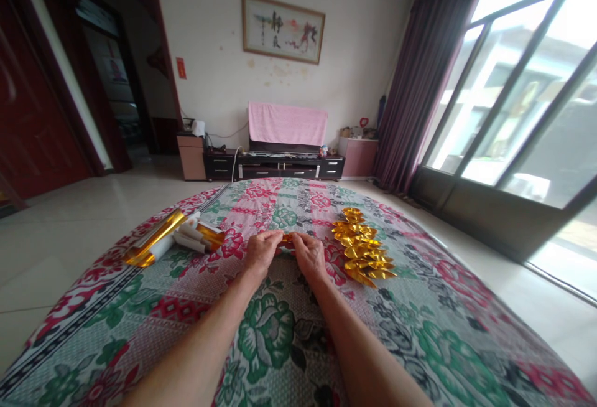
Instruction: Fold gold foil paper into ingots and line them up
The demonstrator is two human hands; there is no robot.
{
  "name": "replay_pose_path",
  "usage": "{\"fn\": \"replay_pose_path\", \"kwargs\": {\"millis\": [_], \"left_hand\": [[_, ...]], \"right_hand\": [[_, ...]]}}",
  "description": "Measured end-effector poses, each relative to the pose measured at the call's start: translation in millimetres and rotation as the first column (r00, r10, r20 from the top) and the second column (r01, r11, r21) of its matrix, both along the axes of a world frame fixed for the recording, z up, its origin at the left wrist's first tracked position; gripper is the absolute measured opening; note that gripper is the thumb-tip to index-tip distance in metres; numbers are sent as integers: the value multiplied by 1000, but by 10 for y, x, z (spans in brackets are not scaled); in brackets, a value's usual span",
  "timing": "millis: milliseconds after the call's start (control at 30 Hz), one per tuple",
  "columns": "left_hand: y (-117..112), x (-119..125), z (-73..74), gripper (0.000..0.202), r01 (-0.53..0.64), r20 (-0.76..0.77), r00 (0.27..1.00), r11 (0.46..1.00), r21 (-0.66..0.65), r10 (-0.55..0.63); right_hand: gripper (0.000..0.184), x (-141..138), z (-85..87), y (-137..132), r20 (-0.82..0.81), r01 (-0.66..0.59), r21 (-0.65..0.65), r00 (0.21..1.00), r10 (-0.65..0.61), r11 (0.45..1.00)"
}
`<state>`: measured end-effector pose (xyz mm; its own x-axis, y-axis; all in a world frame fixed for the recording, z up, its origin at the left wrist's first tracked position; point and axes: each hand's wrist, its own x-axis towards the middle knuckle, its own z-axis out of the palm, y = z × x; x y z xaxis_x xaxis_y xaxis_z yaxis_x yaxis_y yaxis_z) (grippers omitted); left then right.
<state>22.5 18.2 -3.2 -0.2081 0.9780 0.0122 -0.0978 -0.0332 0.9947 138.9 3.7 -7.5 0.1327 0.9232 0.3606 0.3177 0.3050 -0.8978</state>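
Observation:
My left hand (262,250) and my right hand (308,252) rest close together on a flowered cloth (280,332). Both hands have their fingers curled and pinched on a small piece of gold foil paper (286,238) that shows between them. Most of that piece is hidden by the fingers. To the right of my right hand lies a row of several folded gold foil shapes (361,248). To the left of my left hand lie gold foil sheets and white rolls (175,238).
The flowered cloth covers a wide surface that ends near the tiled floor (69,233). Across the room stands a low dark cabinet (275,165) with a pink cloth (286,124) over it. Large windows (522,96) and a curtain fill the right side.

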Motion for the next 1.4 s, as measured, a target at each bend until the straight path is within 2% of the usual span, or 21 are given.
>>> {"fn": "replay_pose_path", "kwargs": {"millis": [200,367,533,600,700,800,900,1200,1400], "left_hand": [[-1,8,12,18,-16,13,1000,1000,2,16],[8,31,24,20,11,130,991,1000,-13,-10],[6,40,24,18,37,181,983,999,-11,-34],[6,33,10,19,52,135,990,999,-1,-51],[13,4,-9,20,77,-50,996,996,38,-75],[18,-37,-5,17,88,-274,960,988,126,-50],[16,-64,8,14,90,-399,917,977,194,-5],[31,-65,-14,9,43,-364,931,986,161,19],[54,-83,-25,17,98,-374,927,984,151,-35]], "right_hand": [[34,-10,15,-1,-33,-38,-9,999,38,999],[39,-39,42,-3,-152,7,-52,988,-15,999],[29,-40,28,1,-90,37,-21,995,-38,999],[29,-31,9,12,-64,49,-12,997,-49,999],[29,-23,-21,39,-51,69,-6,996,-69,998],[28,-29,-32,57,-78,59,-8,995,-60,998],[27,-40,-19,55,-115,39,-16,993,-40,999],[31,-24,-30,52,-47,17,21,999,-16,1000],[29,-18,-94,93,-46,-52,83,997,56,995]]}}
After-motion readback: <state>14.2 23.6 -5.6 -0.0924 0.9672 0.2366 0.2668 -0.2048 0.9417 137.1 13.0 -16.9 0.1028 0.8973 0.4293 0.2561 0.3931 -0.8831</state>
